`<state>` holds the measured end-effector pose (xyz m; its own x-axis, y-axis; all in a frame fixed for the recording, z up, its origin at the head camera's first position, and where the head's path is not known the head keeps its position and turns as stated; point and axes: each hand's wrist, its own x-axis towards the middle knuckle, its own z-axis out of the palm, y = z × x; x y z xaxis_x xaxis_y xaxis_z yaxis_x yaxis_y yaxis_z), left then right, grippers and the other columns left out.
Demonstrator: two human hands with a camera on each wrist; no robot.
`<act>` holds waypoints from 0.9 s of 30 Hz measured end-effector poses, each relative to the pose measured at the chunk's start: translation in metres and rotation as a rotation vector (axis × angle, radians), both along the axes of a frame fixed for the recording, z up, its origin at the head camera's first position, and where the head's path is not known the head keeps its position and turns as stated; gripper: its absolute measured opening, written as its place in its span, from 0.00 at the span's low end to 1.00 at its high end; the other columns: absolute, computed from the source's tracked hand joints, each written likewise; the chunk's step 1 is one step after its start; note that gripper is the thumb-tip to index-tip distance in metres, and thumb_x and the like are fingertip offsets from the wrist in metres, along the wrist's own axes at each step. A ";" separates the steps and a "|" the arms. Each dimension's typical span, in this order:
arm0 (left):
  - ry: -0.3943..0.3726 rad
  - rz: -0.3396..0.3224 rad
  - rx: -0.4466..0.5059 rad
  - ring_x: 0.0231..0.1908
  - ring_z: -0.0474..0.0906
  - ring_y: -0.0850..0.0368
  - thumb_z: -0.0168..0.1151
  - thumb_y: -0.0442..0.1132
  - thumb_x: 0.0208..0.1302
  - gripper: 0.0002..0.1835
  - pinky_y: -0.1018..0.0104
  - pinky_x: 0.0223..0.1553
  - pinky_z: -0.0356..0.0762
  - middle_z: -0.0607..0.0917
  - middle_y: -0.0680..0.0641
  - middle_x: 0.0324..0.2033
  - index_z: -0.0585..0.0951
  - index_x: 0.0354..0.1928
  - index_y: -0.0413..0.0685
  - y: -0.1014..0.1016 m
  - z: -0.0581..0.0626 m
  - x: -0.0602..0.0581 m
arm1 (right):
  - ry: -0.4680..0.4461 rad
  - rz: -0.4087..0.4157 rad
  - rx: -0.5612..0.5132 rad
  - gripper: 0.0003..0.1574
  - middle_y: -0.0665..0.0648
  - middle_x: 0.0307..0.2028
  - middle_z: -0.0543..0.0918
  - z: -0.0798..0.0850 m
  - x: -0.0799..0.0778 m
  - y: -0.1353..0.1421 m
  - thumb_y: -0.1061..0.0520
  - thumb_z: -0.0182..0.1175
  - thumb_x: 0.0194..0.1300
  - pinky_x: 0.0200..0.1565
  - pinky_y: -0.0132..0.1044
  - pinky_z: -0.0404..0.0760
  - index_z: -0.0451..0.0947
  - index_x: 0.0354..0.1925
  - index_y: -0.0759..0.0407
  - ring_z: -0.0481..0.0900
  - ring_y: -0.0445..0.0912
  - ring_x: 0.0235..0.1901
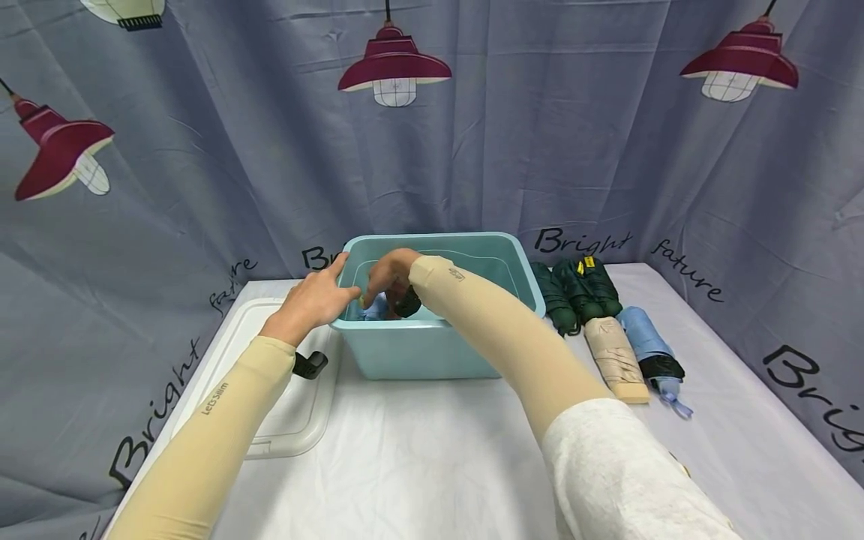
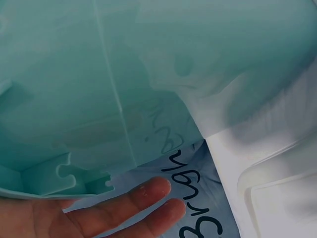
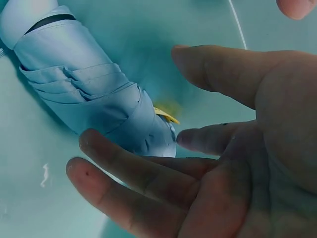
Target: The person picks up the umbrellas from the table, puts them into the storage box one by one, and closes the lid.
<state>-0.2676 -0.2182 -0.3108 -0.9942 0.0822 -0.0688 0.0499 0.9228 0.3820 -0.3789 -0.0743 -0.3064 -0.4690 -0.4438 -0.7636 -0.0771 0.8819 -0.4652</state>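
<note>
- Head view, with 12 o'clock pointing away from you: your left hand (image 1: 316, 298) rests at the 9 o'clock rim of the light-teal, rectangular plastic bin (image 1: 425, 356), fingers extended, thumb reaching over the edge, gripping nothing.
- Your right hand (image 1: 391, 271) is down inside the bin, towards 10 o'clock of its middle; the right wrist view shows its fingers loosely spread, thumb well apart from them, holding nothing.
- Beside that hand, at the bin's 8 o'clock corner, lies the light-blue, folded fabric umbrella (image 3: 94, 84) with a black band and a yellow tab. Two of your fingertips overlap it in the right wrist view; whether they touch it, you cannot tell.
- Outside the bin, at 3 o'clock, you have three dark-green, rolled fabric bundles (image 1: 576, 289) side by side; at 4 o'clock, a beige, rolled bundle (image 1: 613, 351) beside a blue, black-banded bundle (image 1: 644, 334).
- At 8 o'clock, a white, rectangular plastic lid (image 1: 286, 420) lies flat on the white-covered table (image 1: 418, 457).
</note>
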 end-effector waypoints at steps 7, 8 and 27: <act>0.012 0.012 0.003 0.52 0.79 0.40 0.48 0.57 0.71 0.43 0.46 0.47 0.73 0.72 0.31 0.67 0.42 0.82 0.60 0.001 0.000 -0.001 | 0.044 0.063 0.031 0.38 0.65 0.62 0.79 0.004 0.002 0.008 0.46 0.59 0.73 0.67 0.48 0.70 0.63 0.75 0.55 0.82 0.56 0.58; 0.015 0.013 0.005 0.52 0.79 0.39 0.47 0.57 0.71 0.43 0.45 0.47 0.73 0.71 0.31 0.68 0.42 0.82 0.60 0.001 0.000 -0.001 | 0.042 0.061 0.026 0.39 0.66 0.63 0.78 0.005 0.002 0.009 0.46 0.59 0.73 0.68 0.49 0.69 0.62 0.75 0.54 0.82 0.56 0.57; -0.033 0.025 0.007 0.55 0.78 0.39 0.47 0.59 0.71 0.44 0.47 0.44 0.75 0.67 0.32 0.71 0.40 0.82 0.64 0.001 -0.002 -0.002 | 0.118 0.075 -0.105 0.48 0.66 0.71 0.66 0.041 0.015 0.054 0.47 0.60 0.72 0.60 0.49 0.78 0.50 0.80 0.55 0.81 0.54 0.57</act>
<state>-0.2696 -0.2176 -0.3123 -0.9932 0.0575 -0.1010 0.0137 0.9208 0.3898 -0.3639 -0.0204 -0.2653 -0.5156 -0.5551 -0.6527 -0.2003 0.8187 -0.5381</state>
